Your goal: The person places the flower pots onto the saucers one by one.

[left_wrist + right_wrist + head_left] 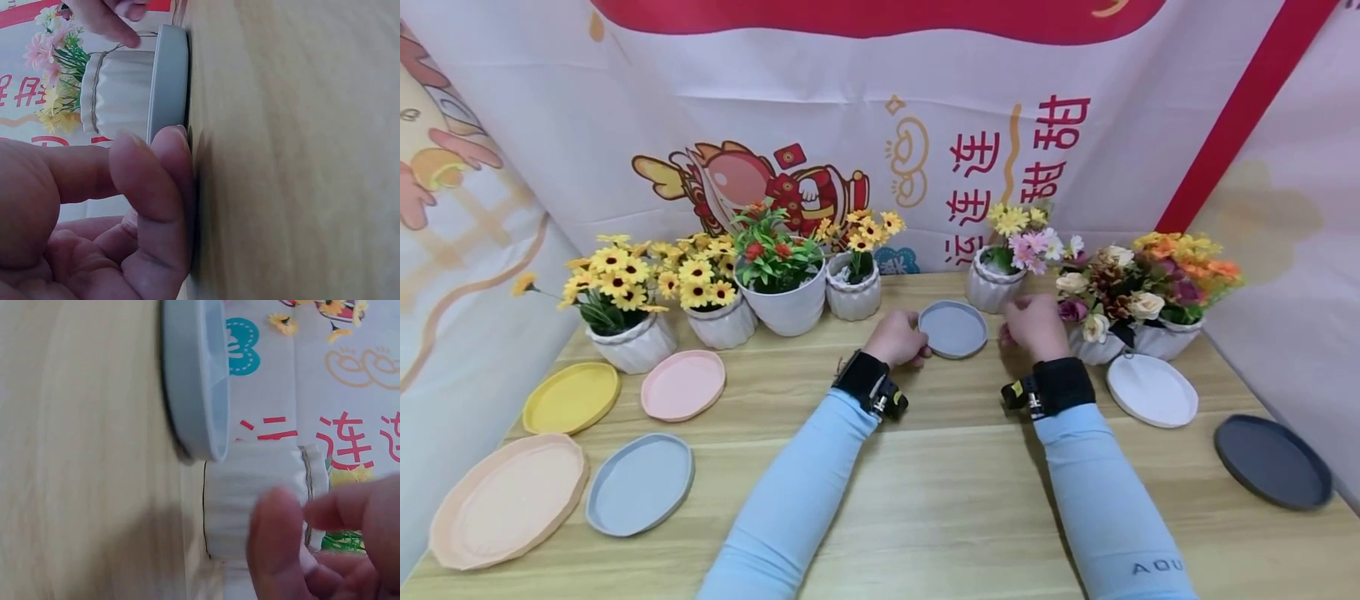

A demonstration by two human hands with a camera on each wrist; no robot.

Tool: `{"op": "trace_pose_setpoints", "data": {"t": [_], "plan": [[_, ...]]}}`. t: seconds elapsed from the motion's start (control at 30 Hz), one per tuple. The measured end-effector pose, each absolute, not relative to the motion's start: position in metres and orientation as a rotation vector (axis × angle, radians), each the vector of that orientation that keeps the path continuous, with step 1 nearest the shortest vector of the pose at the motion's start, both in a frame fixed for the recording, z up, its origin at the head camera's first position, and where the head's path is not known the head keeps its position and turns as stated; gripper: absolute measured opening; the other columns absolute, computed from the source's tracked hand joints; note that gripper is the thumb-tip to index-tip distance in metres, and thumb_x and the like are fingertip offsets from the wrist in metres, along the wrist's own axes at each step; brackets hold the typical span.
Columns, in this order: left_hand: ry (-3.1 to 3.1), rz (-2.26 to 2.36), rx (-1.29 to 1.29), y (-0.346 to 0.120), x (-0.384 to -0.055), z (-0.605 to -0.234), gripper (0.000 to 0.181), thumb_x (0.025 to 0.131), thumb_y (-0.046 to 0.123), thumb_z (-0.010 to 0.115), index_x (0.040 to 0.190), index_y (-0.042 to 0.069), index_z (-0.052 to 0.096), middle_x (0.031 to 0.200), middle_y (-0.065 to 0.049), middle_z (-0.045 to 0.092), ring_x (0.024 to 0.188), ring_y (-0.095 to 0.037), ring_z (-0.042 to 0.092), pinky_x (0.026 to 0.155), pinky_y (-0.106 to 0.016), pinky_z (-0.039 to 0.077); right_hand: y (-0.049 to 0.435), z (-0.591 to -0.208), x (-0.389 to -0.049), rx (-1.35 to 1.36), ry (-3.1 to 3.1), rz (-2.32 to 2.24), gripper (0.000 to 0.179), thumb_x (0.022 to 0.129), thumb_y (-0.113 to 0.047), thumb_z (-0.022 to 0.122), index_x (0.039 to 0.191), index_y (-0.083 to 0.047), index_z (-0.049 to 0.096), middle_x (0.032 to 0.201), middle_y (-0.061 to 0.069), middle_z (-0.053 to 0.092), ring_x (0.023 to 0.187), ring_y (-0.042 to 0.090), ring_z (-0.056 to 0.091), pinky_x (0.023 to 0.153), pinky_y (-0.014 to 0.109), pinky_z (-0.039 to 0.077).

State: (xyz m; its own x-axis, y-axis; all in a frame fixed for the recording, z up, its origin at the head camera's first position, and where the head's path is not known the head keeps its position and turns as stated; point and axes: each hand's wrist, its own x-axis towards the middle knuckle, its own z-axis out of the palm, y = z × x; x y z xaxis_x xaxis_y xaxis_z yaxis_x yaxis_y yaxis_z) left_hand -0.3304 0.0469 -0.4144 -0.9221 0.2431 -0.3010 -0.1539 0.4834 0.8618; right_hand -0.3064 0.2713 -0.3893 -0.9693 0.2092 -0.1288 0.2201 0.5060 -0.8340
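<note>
A round grey plant saucer (953,330) lies on the wooden table, in front of a white ribbed pot (991,286) of pink and yellow flowers. At the saucer's left edge, my left hand (897,339) pinches its rim; in the left wrist view the thumb and a finger (172,150) meet at the saucer's side (169,81). My right hand (1036,327) is to the right of the saucer, apart from it, close by the flower pot. The right wrist view has its loosely bent thumb (275,534) and forefinger overlapping that pot (240,494), with nothing between them.
Potted yellow flowers (617,279) and a red-flowered plant (782,308) line the back left. Mixed bouquets in pots (1168,337) stand right. Saucers in yellow (571,398), pink (683,385), blue (640,485) and peach (508,500) lie left; white (1152,390) and black (1272,461) ones lie right.
</note>
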Motion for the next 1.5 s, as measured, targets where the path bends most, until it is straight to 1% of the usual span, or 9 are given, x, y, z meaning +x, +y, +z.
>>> {"op": "trace_pose_setpoints", "data": {"t": [0.1, 0.33, 0.5, 0.6, 0.73, 0.87, 0.97, 1.3, 1.5], "plan": [[2.348, 1.424, 0.056, 0.047, -0.333, -0.417, 0.047, 0.095, 0.001, 0.055, 0.142, 0.001, 0.050, 0.071, -0.009, 0.069, 0.050, -0.013, 0.059, 0.046, -0.022, 0.051, 0.269, -0.387, -0.311, 0.474, 2.583, -1.794, 0.047, 0.103, -0.023, 0.041, 0.136, 0.009, 0.049, 0.066, 0.008, 0.066, 0.051, 0.014, 0.065, 0.057, 0.029, 0.058], [2.355, 1.409, 0.029, 0.046, -0.336, -0.419, 0.040, 0.095, 0.001, 0.054, 0.134, 0.003, 0.058, 0.071, -0.008, 0.069, 0.048, -0.013, 0.058, 0.046, -0.023, 0.052, 0.260, -0.384, -0.331, 0.576, 2.375, -2.193, 0.028, 0.100, -0.014, 0.038, 0.109, 0.008, 0.052, 0.056, 0.004, 0.062, 0.044, 0.010, 0.061, 0.048, 0.028, 0.057], [2.343, 1.416, 0.029, 0.047, -0.330, -0.413, 0.039, 0.097, 0.003, 0.053, 0.135, 0.003, 0.057, 0.072, -0.009, 0.069, 0.049, -0.014, 0.059, 0.048, -0.025, 0.053, 0.265, -0.380, -0.346, 0.699, 2.239, -2.146, 0.049, 0.101, -0.021, 0.042, 0.146, -0.004, 0.031, 0.054, 0.002, 0.063, 0.043, 0.011, 0.060, 0.045, 0.027, 0.055], [2.335, 1.417, 0.030, 0.047, -0.328, -0.412, 0.040, 0.097, 0.004, 0.052, 0.137, 0.002, 0.056, 0.073, -0.010, 0.069, 0.050, -0.014, 0.059, 0.048, -0.025, 0.053, 0.265, -0.382, -0.354, 0.730, 2.182, -2.108, 0.061, 0.103, -0.025, 0.043, 0.156, -0.019, 0.014, 0.054, 0.004, 0.062, 0.042, 0.011, 0.059, 0.041, 0.025, 0.052], [2.341, 1.427, 0.030, 0.046, -0.328, -0.410, 0.041, 0.097, 0.003, 0.052, 0.137, 0.003, 0.056, 0.072, -0.009, 0.069, 0.049, -0.014, 0.058, 0.047, -0.024, 0.052, 0.264, -0.383, -0.362, 0.721, 2.180, -2.130, 0.061, 0.102, -0.024, 0.043, 0.155, -0.022, 0.014, 0.052, 0.004, 0.060, 0.040, 0.011, 0.057, 0.037, 0.024, 0.049], [2.356, 1.417, 0.025, 0.048, -0.330, -0.409, 0.039, 0.097, 0.002, 0.052, 0.135, 0.003, 0.058, 0.071, -0.008, 0.069, 0.048, -0.013, 0.058, 0.046, -0.023, 0.051, 0.265, -0.382, -0.364, 0.746, 2.188, -2.172, 0.053, 0.101, -0.021, 0.045, 0.147, -0.006, 0.025, 0.050, 0.004, 0.059, 0.039, 0.012, 0.058, 0.038, 0.025, 0.051], [2.358, 1.409, 0.023, 0.048, -0.331, -0.412, 0.035, 0.096, 0.002, 0.052, 0.130, 0.002, 0.061, 0.070, -0.008, 0.069, 0.048, -0.014, 0.058, 0.045, -0.023, 0.051, 0.265, -0.382, -0.365, 0.792, 2.183, -2.208, 0.039, 0.099, -0.019, 0.050, 0.128, 0.003, 0.037, 0.049, 0.005, 0.059, 0.040, 0.012, 0.059, 0.038, 0.026, 0.052], [2.348, 1.384, 0.005, 0.050, -0.333, -0.414, 0.037, 0.097, 0.003, 0.052, 0.134, 0.003, 0.058, 0.071, -0.008, 0.069, 0.048, -0.014, 0.058, 0.045, -0.023, 0.051, 0.263, -0.377, -0.357, 0.733, 2.259, -2.232, 0.014, 0.094, -0.010, 0.052, 0.097, -0.002, 0.042, 0.043, 0.004, 0.058, 0.038, 0.011, 0.060, 0.040, 0.024, 0.052], [2.340, 1.401, 0.007, 0.049, -0.332, -0.413, 0.038, 0.097, 0.002, 0.052, 0.135, 0.003, 0.058, 0.071, -0.009, 0.069, 0.048, -0.014, 0.058, 0.046, -0.024, 0.052, 0.260, -0.362, -0.348, 0.654, 2.312, -2.294, 0.011, 0.093, -0.009, 0.054, 0.099, -0.002, 0.047, 0.046, 0.005, 0.060, 0.039, 0.013, 0.061, 0.042, 0.026, 0.054]]}}
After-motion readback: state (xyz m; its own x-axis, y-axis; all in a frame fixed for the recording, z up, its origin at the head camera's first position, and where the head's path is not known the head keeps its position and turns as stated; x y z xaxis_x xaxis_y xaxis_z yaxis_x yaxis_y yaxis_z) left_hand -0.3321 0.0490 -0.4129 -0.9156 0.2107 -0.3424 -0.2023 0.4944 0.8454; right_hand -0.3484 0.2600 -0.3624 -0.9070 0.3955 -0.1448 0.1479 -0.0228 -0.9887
